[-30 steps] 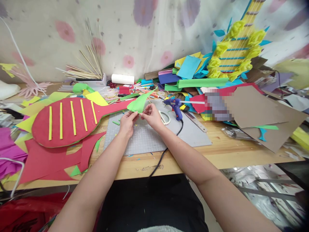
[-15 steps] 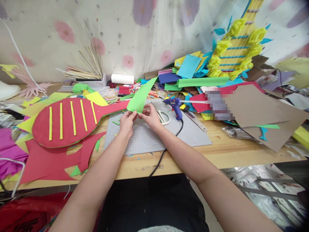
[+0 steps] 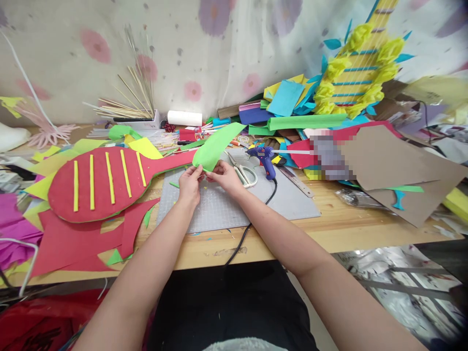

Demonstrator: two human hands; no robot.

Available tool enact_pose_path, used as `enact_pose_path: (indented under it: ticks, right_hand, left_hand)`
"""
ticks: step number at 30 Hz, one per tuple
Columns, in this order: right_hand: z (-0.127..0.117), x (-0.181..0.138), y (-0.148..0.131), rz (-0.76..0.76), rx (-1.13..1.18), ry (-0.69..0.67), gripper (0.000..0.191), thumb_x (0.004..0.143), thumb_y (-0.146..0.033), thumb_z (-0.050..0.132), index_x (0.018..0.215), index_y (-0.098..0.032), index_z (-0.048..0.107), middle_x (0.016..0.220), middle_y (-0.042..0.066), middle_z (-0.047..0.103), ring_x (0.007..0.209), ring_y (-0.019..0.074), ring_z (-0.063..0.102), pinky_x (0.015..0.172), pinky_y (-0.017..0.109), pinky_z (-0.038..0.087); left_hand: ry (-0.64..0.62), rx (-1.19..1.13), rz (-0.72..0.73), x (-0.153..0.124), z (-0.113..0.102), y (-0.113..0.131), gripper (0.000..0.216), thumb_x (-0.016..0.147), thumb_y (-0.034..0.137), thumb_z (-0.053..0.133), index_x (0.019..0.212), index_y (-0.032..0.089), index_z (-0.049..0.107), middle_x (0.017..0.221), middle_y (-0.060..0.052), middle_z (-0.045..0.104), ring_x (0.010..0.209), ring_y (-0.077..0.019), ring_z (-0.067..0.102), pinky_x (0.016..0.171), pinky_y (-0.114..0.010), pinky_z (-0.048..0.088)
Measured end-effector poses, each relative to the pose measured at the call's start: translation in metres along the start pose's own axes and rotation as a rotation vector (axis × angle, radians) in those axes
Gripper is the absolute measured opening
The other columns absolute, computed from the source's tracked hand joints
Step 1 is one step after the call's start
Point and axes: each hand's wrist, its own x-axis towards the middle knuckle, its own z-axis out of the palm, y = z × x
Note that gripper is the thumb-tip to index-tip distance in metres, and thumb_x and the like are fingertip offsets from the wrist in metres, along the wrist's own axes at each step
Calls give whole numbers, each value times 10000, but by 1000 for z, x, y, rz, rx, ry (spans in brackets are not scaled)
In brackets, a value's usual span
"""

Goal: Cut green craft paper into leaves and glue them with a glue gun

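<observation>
A bright green sheet of craft foam or paper [image 3: 216, 146] rises from between my hands, its upper tip leaning to the right. My left hand [image 3: 190, 181] pinches its lower edge with thumb and fingers. Close beside it, my right hand [image 3: 225, 176] pinches the same edge. Both are above the grey cutting mat [image 3: 215, 214]. Just right of my right hand lie scissors with pale handles [image 3: 247, 176]. A blue glue gun [image 3: 266, 160] with a white glue stick rests beyond them on the mat.
To the left lies a red guitar-like cutout [image 3: 98, 185] with yellow strips, over red scraps [image 3: 80, 243]. A metal ruler [image 3: 296, 181] crosses the mat's right side. The glue gun's black cord [image 3: 244, 239] runs over the table edge. Brown sheets [image 3: 395, 161] lie right; a yellow flowered guitar shape [image 3: 354, 83] stands behind.
The green sheet has tilted further right and its upper part now curves over. My hands stay in nearly the same place, still pinching its lower edge.
</observation>
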Motion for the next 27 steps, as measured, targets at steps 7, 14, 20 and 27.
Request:
enact_pose_path:
  ticks: [7, 14, 20, 27]
  right_hand:
    - [0, 3, 5, -50, -135, 94, 369, 593, -346, 726, 839, -228, 478, 717, -30, 588, 669, 149, 607, 661, 328, 524]
    - [2, 7, 5, -99, -188, 70, 310, 613, -331, 716, 803, -229, 493, 684, -24, 589, 684, 176, 609, 736, 384, 519]
    - [4, 5, 5, -91, -87, 39, 324, 612, -294, 712, 838, -226, 490, 764, -12, 610, 723, 157, 614, 759, 354, 513]
    - [2, 6, 1, -57, -37, 63, 362, 576, -319, 735, 784, -208, 460, 679, -36, 583, 634, 136, 604, 694, 325, 516]
  left_hand:
    - [37, 62, 26, 5, -3, -4, 220, 583, 248, 769, 617, 162, 569, 593, 30, 565, 556, -79, 529, 566, -224, 360]
    - [4, -30, 16, 6, -2, -4, 182, 584, 218, 765, 652, 167, 603, 630, 28, 607, 566, -67, 534, 624, -213, 418]
    - [5, 5, 50, 7, -3, -7, 177, 592, 236, 759, 656, 173, 606, 658, 14, 613, 602, -87, 549, 668, -242, 420]
    - [-7, -44, 37, 3, 1, -4, 237, 618, 280, 747, 768, 180, 593, 750, 10, 650, 657, -91, 588, 684, -224, 448]
